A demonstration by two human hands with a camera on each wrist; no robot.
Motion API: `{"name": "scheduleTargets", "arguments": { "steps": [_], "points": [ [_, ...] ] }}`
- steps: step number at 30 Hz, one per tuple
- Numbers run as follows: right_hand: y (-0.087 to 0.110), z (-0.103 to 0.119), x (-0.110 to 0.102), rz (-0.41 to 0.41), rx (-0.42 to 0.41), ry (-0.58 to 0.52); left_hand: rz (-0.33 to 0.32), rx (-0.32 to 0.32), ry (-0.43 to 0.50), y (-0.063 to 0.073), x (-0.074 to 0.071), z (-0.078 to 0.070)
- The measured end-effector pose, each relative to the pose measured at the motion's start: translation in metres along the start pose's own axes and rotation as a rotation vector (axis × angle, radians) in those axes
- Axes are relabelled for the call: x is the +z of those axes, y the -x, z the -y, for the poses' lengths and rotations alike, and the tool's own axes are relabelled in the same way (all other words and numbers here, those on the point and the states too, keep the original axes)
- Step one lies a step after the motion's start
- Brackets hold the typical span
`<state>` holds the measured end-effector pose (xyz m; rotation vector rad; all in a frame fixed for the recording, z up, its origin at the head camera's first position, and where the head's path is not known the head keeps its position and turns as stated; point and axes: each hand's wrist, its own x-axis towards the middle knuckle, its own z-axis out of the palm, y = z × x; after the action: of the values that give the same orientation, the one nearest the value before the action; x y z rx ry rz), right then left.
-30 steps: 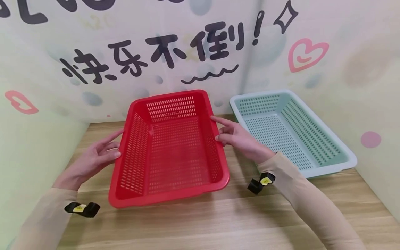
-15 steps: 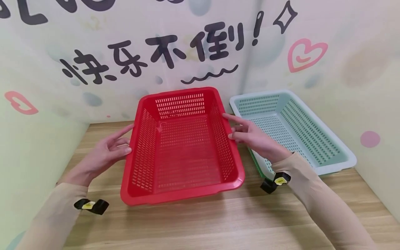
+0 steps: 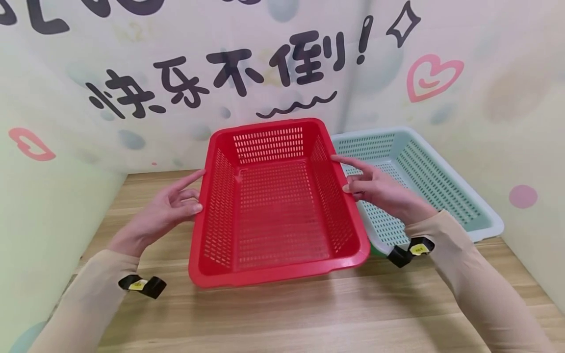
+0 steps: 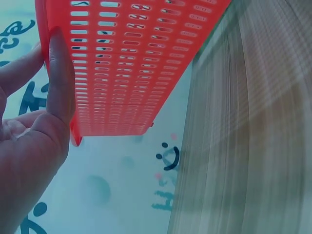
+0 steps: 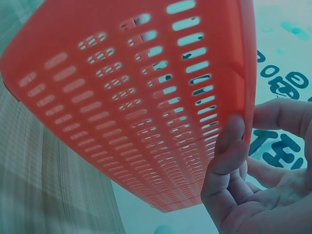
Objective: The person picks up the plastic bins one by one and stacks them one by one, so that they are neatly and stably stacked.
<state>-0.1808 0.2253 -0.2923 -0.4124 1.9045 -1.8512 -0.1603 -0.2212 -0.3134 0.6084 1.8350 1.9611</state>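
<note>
A red plastic basket (image 3: pixel 278 215) with slotted walls hangs just above the wooden table, its hollow side facing up and its far end reaching toward the back wall. My left hand (image 3: pixel 161 213) grips its left rim, index finger stretched along the edge; in the left wrist view one finger (image 4: pixel 61 78) presses on the wall under the lip. On the opposite side my right hand (image 3: pixel 384 189) holds the right rim. Several of its fingers (image 5: pixel 226 165) curl beneath the lip in the right wrist view. Nothing lies inside the basket.
A pale blue basket (image 3: pixel 459 181) stands on the table at the right, partly covered by the red basket and my right hand; a green edge (image 3: pixel 375 247) shows beneath it. The printed wall (image 3: pixel 176 142) borders the table (image 3: pixel 282 318) at the back and sides.
Both hands have carried the red basket steadily to the right, and it now overlaps the pale blue basket's left side in the head view. The pale blue basket has stayed put.
</note>
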Motion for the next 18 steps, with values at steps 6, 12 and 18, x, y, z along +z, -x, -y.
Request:
{"name": "scheduleTargets", "arguments": {
  "steps": [6,12,18],
  "points": [
    [0.006,0.001,-0.009,0.002,-0.01,0.021,-0.012,0.004,-0.004,-0.009,0.006,0.001],
    [0.012,-0.001,-0.015,-0.028,-0.022,0.087,-0.025,0.008,0.006,-0.016,0.012,0.001],
    [0.018,0.0,-0.019,-0.019,-0.06,0.1,-0.031,0.014,0.025,-0.022,0.021,-0.001]
  ]
}}
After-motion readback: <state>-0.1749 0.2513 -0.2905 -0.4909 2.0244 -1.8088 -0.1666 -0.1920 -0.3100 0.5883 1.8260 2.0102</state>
